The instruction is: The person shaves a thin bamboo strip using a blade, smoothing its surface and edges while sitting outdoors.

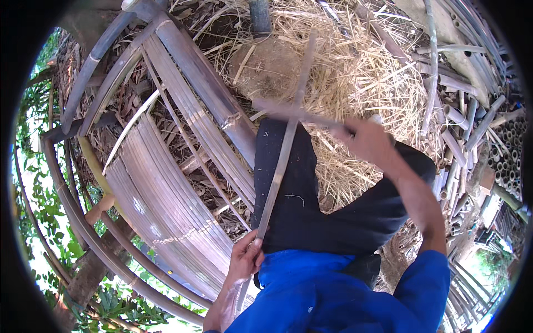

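My left hand [246, 255] is closed around the lower part of a long, flat bamboo strip [278, 176], close to my left hip. The strip slants up across my dark-trousered left thigh, its far end above the straw. My right hand [367, 141] grips the handle of a long-bladed knife [322, 119] over my right knee. Its blade points left and crosses the strip just beyond my left knee. Motion blurs the blade, so I cannot tell whether its edge touches the strip.
To my left stands a bamboo bench [166, 183] with a slatted seat and curved rails. Pale straw-like shavings [366, 72] cover the ground ahead, around a round block [264, 67]. Cut bamboo poles [458, 119] are heaped at the right, with stacked hollow ends [505, 166] behind.
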Motion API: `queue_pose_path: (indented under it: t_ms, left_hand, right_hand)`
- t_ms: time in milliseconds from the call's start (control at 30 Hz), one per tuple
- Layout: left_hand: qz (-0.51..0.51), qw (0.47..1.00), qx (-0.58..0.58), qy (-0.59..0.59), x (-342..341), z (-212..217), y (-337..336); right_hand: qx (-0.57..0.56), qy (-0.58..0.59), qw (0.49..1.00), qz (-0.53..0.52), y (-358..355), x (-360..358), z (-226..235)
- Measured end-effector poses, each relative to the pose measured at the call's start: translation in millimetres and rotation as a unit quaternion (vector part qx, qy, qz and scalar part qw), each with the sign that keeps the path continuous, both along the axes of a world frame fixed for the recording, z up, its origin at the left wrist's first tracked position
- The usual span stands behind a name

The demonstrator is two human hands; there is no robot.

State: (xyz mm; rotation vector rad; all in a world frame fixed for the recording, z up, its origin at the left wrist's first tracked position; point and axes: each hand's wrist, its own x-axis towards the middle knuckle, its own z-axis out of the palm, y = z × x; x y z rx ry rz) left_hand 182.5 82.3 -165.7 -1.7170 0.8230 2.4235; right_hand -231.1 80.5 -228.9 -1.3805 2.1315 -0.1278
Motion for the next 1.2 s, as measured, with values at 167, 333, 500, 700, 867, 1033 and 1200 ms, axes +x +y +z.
queue_pose_path:
  t_ms: [167,333,500,700,867,1033,1200]
  left_hand:
    - [0.083,0.988,0.109,0.070,-14.5,6.8,-6.4]
    - [0.077,0.988,0.107,0.074,-17.0,12.8,-7.4]
    - [0.087,0.988,0.110,0.057,-20.5,18.9,-8.7]
    - [0.092,0.987,0.117,0.052,-17.4,20.0,-7.5]
    - [0.072,0.993,0.079,0.058,9.6,9.8,6.4]
    - [0.095,0.985,0.114,0.093,29.7,9.4,13.9]
    - [0.094,0.988,0.109,0.060,44.4,9.0,21.3]
  right_hand:
    - [-0.034,-0.122,0.981,0.148,65.2,88.9,26.0]
    - [-0.019,-0.110,0.988,0.103,54.6,61.9,12.4]
    - [0.010,-0.098,0.979,0.180,47.2,65.2,28.9]
    - [0.015,-0.100,0.993,0.060,27.6,34.5,25.0]
    - [0.068,-0.056,0.996,0.017,3.0,6.9,-1.2]
    - [0.047,0.019,0.996,-0.076,-31.4,-81.8,-47.9]
    - [0.057,0.088,0.989,-0.106,-62.3,-120.5,-57.4]
